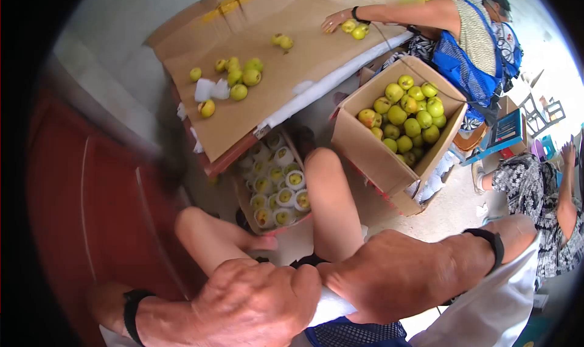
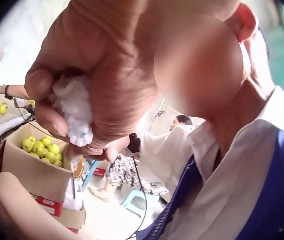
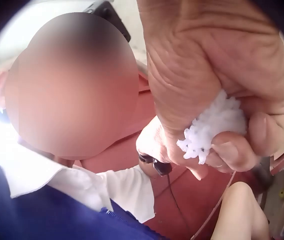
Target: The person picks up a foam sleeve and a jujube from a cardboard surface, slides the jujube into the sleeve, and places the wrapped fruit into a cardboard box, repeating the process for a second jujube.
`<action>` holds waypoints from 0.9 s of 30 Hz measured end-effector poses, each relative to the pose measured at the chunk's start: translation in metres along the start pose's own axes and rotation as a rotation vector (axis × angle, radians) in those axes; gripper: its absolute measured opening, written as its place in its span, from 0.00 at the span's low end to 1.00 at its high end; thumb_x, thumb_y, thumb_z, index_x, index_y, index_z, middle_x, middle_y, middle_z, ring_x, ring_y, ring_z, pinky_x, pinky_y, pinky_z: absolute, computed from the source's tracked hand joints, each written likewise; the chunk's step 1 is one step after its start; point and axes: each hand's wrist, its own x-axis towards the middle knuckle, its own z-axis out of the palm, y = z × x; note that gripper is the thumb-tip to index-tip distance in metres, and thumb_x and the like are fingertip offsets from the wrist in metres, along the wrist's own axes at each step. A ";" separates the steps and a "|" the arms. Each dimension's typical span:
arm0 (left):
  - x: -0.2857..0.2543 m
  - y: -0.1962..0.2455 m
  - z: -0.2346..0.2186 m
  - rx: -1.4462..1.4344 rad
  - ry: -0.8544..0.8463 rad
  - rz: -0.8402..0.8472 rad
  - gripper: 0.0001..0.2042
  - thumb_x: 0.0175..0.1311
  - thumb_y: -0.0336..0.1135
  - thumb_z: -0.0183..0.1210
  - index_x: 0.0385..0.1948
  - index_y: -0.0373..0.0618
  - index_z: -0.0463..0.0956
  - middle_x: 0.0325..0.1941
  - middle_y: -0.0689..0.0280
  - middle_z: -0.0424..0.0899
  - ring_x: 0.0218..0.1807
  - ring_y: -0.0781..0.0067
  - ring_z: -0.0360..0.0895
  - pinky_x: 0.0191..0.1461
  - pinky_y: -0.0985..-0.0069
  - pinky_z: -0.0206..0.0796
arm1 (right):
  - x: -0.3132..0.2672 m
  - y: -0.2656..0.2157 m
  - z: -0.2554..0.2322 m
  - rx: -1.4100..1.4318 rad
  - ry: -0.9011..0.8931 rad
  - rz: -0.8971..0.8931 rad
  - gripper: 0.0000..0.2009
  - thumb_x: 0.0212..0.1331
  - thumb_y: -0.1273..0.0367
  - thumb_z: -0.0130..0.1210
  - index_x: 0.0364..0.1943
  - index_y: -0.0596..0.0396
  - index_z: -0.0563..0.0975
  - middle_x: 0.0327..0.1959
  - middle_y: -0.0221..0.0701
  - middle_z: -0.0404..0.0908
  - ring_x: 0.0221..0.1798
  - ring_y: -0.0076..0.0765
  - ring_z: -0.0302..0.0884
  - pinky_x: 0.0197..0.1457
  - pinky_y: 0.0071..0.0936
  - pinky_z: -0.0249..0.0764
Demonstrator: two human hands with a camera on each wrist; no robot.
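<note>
My left hand [image 1: 243, 301] and right hand [image 1: 395, 277] are close together in front of me. My left fingers are curled round white foam net [image 2: 74, 107]. My right fingers are curled round white foam net too, and I can't tell if it is the same piece. Past my hands, by my knees [image 1: 331, 189], a low box [image 1: 243, 207] has apples in nets [image 1: 294, 178]. Ahead and right of my hands stands a big cardboard box [image 1: 377, 152] full of bare green apples [image 1: 412, 126]. Farther ahead, more to the left, loose apples [image 1: 251, 77] sit on a brown sheet [image 1: 292, 73]. Far past my right hand, another person [image 1: 471, 42] reaches over that sheet.
</note>
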 end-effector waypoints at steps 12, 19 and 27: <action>0.002 0.006 0.085 0.118 0.198 -0.013 0.09 0.48 0.33 0.61 0.24 0.45 0.69 0.18 0.70 0.67 0.22 0.74 0.71 0.28 0.74 0.60 | 0.009 0.033 0.034 -0.017 -0.194 0.087 0.13 0.55 0.68 0.60 0.41 0.59 0.73 0.29 0.44 0.84 0.33 0.58 0.85 0.37 0.52 0.80; 0.001 0.005 0.059 0.147 0.248 -0.088 0.10 0.40 0.33 0.60 0.22 0.46 0.68 0.20 0.65 0.70 0.23 0.68 0.73 0.30 0.70 0.62 | 0.016 0.033 0.013 0.073 -0.173 0.010 0.15 0.55 0.67 0.62 0.45 0.55 0.74 0.33 0.46 0.85 0.39 0.62 0.84 0.42 0.53 0.78; 0.018 -0.012 0.029 0.262 0.276 0.028 0.07 0.54 0.28 0.63 0.27 0.45 0.71 0.21 0.64 0.74 0.26 0.63 0.77 0.34 0.66 0.70 | 0.028 0.047 0.011 0.111 -0.078 0.010 0.17 0.50 0.65 0.65 0.42 0.60 0.77 0.33 0.48 0.85 0.42 0.61 0.83 0.49 0.48 0.79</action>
